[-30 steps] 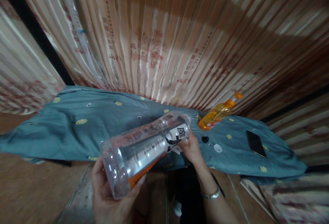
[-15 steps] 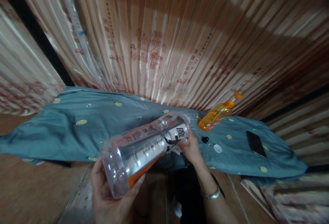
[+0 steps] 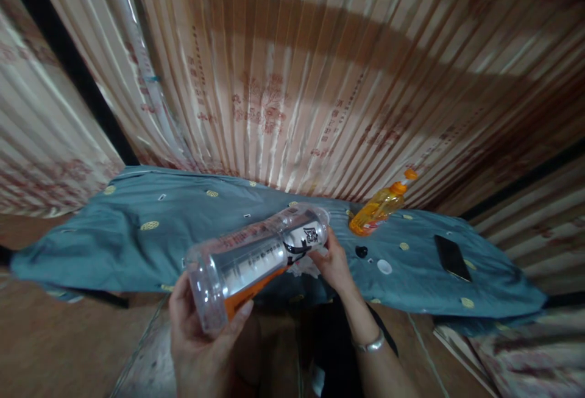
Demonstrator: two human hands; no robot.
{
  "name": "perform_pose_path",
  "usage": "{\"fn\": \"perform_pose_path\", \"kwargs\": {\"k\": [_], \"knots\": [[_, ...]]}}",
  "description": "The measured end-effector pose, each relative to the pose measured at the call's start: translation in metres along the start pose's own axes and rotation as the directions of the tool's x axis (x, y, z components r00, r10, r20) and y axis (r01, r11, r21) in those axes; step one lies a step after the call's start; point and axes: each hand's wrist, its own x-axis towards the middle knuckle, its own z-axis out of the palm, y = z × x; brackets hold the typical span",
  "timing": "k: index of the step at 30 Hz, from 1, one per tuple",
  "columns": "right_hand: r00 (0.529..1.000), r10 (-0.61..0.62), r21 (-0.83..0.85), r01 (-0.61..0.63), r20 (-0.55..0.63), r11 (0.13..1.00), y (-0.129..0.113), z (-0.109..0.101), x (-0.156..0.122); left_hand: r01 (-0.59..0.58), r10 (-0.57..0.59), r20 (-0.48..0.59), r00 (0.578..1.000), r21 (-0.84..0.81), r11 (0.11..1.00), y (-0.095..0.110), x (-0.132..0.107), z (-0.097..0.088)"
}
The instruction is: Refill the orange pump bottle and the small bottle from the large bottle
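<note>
A clear plastic bottle (image 3: 256, 261) with a silver, black and orange label lies tilted across my two hands above the cloth. My left hand (image 3: 201, 331) is wrapped round its near, wider end, with the thumb along the orange strip. At the far end, my right hand (image 3: 333, 262) grips the bottle near its narrower part; some of its fingers are hidden behind it. Something white and crumpled (image 3: 305, 267) shows under the bottle beside the right hand; I cannot make out its kind.
On the blue-green cloth (image 3: 183, 215) stand or lie an orange pump bottle (image 3: 377, 209), a small black piece (image 3: 361, 252), a white round cap (image 3: 384, 267) and a dark phone (image 3: 452, 258). Behind rises a pleated, printed curtain (image 3: 274, 50). A black pole (image 3: 77, 69) slants at the left.
Both hands and the clear bottle have shifted slightly, the near end a little up and to the right, the far end a little left. The view has tilted slightly; the grip looks unchanged.
</note>
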Motion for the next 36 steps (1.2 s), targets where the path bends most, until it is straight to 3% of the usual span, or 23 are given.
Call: {"fn": "perform_pose_path", "kwargs": {"k": [17, 23, 36], "knots": [[1.0, -0.008, 0.049, 0.008, -0.004, 0.999, -0.006, 0.002, 0.001, 0.038, -0.037, 0.015, 0.999, -0.089, 0.995, 0.005, 0.002, 0.004], [1.0, -0.023, 0.077, 0.023, 0.004, 0.997, -0.008, 0.001, 0.002, 0.062, -0.062, -0.007, 0.998, -0.053, 0.997, 0.009, -0.001, 0.004], [1.0, -0.024, 0.075, 0.024, 0.001, 0.997, -0.005, 0.001, 0.0, 0.013, -0.014, -0.032, 0.999, -0.043, 0.999, 0.013, -0.007, 0.009]]}}
